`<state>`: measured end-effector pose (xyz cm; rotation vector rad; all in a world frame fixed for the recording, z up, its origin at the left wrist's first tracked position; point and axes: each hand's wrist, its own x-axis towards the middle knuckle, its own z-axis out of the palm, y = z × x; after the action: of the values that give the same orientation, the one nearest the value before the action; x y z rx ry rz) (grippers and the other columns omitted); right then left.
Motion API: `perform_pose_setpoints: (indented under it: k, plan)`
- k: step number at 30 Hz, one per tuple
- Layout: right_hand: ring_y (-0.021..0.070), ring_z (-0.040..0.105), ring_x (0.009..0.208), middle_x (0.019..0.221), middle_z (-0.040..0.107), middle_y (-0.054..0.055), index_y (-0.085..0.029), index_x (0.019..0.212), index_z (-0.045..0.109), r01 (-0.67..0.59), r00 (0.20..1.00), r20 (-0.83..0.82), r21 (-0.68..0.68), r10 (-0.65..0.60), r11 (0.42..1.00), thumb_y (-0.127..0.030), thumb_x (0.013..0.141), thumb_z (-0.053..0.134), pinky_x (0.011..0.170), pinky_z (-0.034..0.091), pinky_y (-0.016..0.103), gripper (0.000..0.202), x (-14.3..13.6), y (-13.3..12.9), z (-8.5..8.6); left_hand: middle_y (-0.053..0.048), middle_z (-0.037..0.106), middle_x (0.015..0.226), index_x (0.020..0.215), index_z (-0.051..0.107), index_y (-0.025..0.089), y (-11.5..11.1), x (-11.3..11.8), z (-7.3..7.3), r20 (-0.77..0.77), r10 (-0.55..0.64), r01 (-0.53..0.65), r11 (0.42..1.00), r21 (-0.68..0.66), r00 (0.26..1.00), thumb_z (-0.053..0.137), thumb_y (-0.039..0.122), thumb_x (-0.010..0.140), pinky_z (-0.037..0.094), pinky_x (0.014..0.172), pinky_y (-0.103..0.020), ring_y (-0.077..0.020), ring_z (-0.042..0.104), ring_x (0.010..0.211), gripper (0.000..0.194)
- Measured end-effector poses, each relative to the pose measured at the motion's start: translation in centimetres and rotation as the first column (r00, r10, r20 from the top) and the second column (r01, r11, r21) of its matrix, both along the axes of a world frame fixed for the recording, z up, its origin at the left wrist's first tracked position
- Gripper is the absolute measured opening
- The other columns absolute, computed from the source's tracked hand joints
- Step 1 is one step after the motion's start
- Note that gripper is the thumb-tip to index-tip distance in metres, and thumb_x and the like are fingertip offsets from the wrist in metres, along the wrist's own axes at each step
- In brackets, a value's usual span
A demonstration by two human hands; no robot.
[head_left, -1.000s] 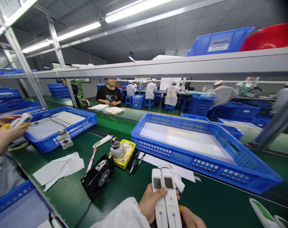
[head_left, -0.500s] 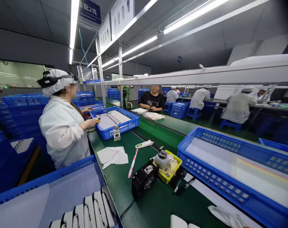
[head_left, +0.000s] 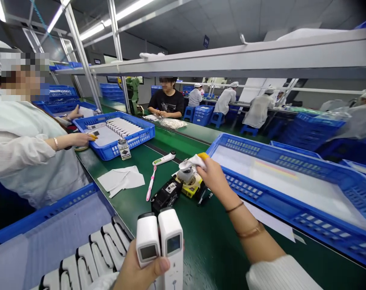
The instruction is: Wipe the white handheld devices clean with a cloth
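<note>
My left hand [head_left: 146,270], low in the middle, is closed around two white handheld thermometers [head_left: 172,245], side by side and upright, small grey screens facing me. My right hand [head_left: 211,171] grips a white cloth [head_left: 192,162], with yellow on one finger. The cloth lies against the metal top of a bottle [head_left: 186,176], partly covering it. That bottle stands in a small yellow basket [head_left: 191,190]. Beside the basket is a black boxy device [head_left: 167,194]. A pink and white toothbrush [head_left: 151,184] and another slim white device [head_left: 164,158] lie beyond.
Several white devices with black edges lie in a blue crate [head_left: 89,247] at lower left. A long blue crate [head_left: 261,189] stands at right. White cloths [head_left: 121,179] and a small bottle [head_left: 124,149] are on the green table. A co-worker [head_left: 28,137] handles things at another crate [head_left: 131,135].
My view has turned right and down. My left hand has come into view with the two thermometers. The cloth has moved from the lower right up to the bottle in my right hand.
</note>
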<state>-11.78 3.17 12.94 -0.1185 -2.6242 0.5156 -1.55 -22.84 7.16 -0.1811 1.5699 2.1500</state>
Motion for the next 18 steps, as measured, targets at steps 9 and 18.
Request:
perform_pose_setpoints:
  k: [9, 18]
  plan:
    - [0.0230, 0.058, 0.084, 0.098, 0.059, 0.015, -0.009, 0.093, 0.062, -0.037, 0.981, 0.193, 0.243, -0.011, 0.969, -0.024, 0.093, 0.051, 0.063, 0.036, 0.027, 0.018, -2.2, -2.8, 0.2, -0.014, 0.072, 0.093, 0.102, 0.065, 0.012, -2.7, -2.0, 2.8, -0.360, -0.037, -0.028, 0.984, -0.173, 0.932, 0.079, 0.054, 0.065, 0.056, 0.074, -0.036, -0.0341, 0.065, 0.094, 0.058]
    - [0.0253, 0.061, 0.083, 0.092, 0.065, 0.015, -0.007, 0.095, 0.062, -0.015, 0.994, 0.108, 0.197, -0.007, 0.980, 0.003, 0.076, 0.043, 0.067, 0.041, 0.029, 0.028, -2.6, -2.6, 0.6, -0.006, 0.069, 0.071, 0.086, 0.067, 0.015, -2.0, -1.1, 3.7, -0.317, 0.245, -0.299, 0.944, -0.136, 0.916, 0.086, 0.053, 0.053, 0.053, 0.056, -0.028, -0.0234, 0.064, 0.064, 0.054]
